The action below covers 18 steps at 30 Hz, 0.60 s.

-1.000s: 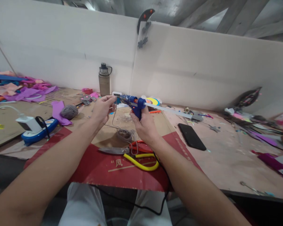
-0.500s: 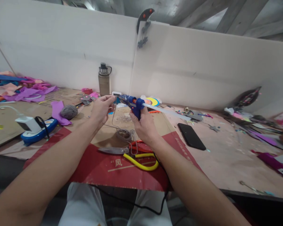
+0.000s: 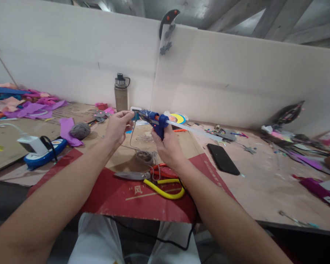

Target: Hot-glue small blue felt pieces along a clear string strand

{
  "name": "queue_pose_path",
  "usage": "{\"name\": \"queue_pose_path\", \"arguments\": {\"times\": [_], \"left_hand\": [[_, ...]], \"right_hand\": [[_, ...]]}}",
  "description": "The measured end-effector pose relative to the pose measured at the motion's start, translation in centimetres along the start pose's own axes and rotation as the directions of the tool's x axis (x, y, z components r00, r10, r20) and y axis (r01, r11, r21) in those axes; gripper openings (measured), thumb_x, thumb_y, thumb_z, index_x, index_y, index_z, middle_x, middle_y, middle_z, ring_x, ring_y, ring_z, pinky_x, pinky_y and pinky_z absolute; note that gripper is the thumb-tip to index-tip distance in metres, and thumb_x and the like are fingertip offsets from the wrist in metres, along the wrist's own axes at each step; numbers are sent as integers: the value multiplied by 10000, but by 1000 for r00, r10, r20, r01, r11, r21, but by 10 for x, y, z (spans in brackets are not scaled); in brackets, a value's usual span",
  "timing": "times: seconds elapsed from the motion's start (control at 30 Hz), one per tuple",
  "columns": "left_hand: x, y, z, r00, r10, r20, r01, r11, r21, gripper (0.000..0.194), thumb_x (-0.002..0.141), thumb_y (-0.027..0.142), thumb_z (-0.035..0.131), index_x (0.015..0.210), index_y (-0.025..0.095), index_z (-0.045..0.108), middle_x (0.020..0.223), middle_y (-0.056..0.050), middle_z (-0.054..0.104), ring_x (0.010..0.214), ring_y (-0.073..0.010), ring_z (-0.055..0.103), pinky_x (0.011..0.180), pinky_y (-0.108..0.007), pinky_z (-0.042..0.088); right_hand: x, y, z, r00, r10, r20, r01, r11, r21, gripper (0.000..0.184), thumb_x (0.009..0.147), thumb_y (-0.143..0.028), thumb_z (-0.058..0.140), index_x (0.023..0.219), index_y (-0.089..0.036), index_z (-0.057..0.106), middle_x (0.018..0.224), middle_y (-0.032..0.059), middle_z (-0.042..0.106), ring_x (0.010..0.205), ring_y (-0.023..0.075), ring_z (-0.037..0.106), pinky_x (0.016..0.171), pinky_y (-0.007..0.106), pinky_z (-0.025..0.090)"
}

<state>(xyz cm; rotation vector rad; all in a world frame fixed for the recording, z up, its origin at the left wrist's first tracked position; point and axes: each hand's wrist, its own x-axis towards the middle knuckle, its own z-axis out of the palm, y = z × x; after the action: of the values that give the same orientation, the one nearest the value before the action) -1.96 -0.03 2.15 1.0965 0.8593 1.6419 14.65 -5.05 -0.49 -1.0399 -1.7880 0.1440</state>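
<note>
Steadily, my left hand [image 3: 117,126] is pinching gray cord [image 3: 131,138], my right hand [image 3: 169,147] gripping the blue glue gun [image 3: 160,129] above the table [image 3: 258,183]; little is changing, so work is staying at the nozzle [image 3: 141,114].

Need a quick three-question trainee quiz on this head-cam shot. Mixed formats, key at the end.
1. Multiple choice: what does the right hand hold?
a) a bottle
b) a blue glue gun
c) a power strip

2. True or false: in the picture, the black phone lies to the right of the scissors.

3. Fill in the blank: the left hand pinches a thin grey ____.

Key: 1 b; 2 true; 3 cord.
</note>
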Motion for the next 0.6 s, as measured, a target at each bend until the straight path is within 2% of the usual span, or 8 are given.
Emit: {"name": "queue_pose_path", "arguments": {"times": [0.3, 0.43, 0.5, 0.6], "left_hand": [[5, -3, -5, 1000, 1, -10, -1, 1000, -10, 179, 629, 255, 746, 704, 165, 612, 556, 44, 515, 446, -48, 457, 396, -153, 338], [7, -4, -7, 1000, -7, -5, 7, 1000, -7, 204, 615, 271, 757, 718, 167, 614, 542, 50, 494, 454, -53, 451, 391, -151, 337], [8, -4, -6, 1000, 14, -9, -14, 1000, 24, 210, 610, 279, 756, 709, 166, 610, 537, 50, 494, 455, -54, 448, 394, -154, 341], [8, -6, -7, 992, 128, -10, -126, 982, 140, 191, 630, 295, 737, 694, 164, 612, 545, 40, 524, 459, -60, 464, 407, -165, 349]], "right_hand": [[1, 3, 0, 1000, -12, -29, 13, 999, 48, 334, 880, -303, 486, 1196, -198, 505, 1092, 131, 621, 1003, 269, 573, 898, 440, 462], [3, 5, 2, 994, 86, -69, -70, 976, 205, 287, 857, -326, 526, 1119, -211, 513, 984, 86, 633, 836, 210, 579, 769, 371, 494], [6, 8, 1, 981, 189, -50, -158, 917, 367, 296, 842, -334, 536, 1113, -223, 494, 950, 51, 637, 682, 153, 545, 638, 309, 485], [12, 18, -1, 931, 365, 10, -305, 761, 573, 227, 804, -318, 542, 1004, -216, 510, 874, 8, 631, 552, 98, 475, 525, 254, 431]]}}
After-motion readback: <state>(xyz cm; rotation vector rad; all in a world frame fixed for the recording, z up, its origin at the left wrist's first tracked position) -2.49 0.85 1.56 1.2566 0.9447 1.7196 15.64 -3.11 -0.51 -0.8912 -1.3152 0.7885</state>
